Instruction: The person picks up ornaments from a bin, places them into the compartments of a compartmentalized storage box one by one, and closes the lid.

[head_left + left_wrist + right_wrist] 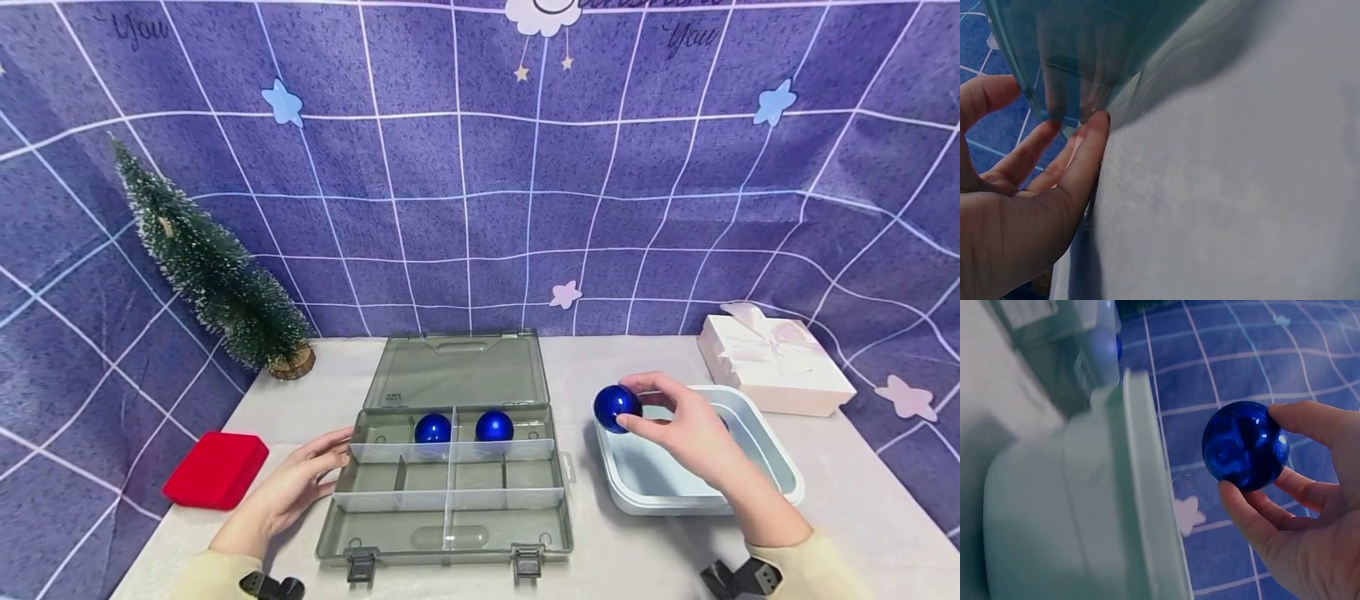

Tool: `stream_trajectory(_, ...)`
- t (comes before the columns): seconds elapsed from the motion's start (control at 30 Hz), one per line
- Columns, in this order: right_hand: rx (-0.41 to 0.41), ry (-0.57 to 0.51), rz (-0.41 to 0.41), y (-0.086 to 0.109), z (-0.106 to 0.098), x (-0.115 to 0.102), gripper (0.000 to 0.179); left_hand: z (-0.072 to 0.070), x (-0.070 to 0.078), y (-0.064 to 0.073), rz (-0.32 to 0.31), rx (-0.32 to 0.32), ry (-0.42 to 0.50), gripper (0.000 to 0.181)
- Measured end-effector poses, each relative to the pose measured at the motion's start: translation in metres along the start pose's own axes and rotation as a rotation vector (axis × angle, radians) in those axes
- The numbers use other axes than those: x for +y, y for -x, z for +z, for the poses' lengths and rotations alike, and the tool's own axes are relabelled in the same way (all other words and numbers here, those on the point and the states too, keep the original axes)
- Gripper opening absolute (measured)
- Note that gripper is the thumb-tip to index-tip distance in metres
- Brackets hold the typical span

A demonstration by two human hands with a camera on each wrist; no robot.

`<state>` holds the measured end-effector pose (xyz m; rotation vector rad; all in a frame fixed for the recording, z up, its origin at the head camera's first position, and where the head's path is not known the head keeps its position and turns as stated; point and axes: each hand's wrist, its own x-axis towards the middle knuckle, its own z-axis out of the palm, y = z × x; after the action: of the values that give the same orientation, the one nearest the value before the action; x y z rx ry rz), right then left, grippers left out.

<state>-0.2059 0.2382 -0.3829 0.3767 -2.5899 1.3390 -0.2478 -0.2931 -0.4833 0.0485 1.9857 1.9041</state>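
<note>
A glossy dark blue ball [618, 408] is pinched between the thumb and fingers of my right hand [686, 429], above the left rim of a pale blue tub [626, 492]. In the right wrist view the ball [1245, 445] is held at the fingertips. Left of the tub lies a grey see-through compartment case [397, 529] with its lid [461, 375] laid back. Two more blue balls, one on the left [432, 428] and one on the right [494, 427], sit in its back row. My left hand [296, 479] touches the case's left side with spread fingers.
A red box [216, 470] lies at the left, in front of a small frosted Christmas tree [217, 275]. A white gift box with a bow [780, 362] stands behind the tub. A purple grid-patterned cloth [495, 167] hangs behind the table.
</note>
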Motion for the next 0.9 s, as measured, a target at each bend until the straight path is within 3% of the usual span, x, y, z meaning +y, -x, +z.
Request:
stream_trajectory(0.47,-0.115,-0.264,-0.090,-0.009,0.044,-0.034,0.044,0.000,0.001,0.001,-0.006,0.001,-0.003,0.069)
stream_trajectory(0.9,-0.223,-0.382,-0.132,-0.016,0.085,-0.064,0.041,0.001,0.001,0.001,-0.004,-0.004,0.010,0.069)
